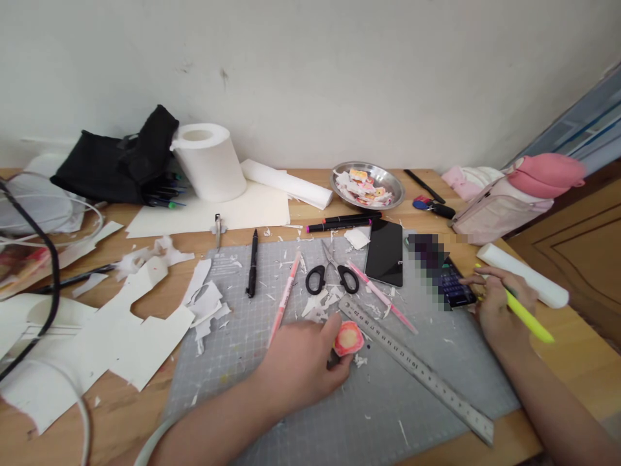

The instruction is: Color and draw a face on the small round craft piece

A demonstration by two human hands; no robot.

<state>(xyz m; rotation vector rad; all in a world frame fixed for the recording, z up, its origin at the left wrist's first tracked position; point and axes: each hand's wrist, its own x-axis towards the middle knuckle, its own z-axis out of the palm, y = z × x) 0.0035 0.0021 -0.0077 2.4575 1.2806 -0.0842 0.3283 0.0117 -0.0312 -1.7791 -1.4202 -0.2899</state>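
Small red-orange cutout pinched in left hand, over grey cutting mat, near end of steel ruler. Black-handled scissors just beyond. Right hand gripping yellow marker, finger at phone (screen partly pixelated, btw). Farther back: metal bowl heaped with colored paper bits.

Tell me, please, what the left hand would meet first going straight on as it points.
Probably the white scrap beside the left hand, then the metal ruler, though depth is unclear.

The metal ruler carries numbers, with 20 readable near its far end.
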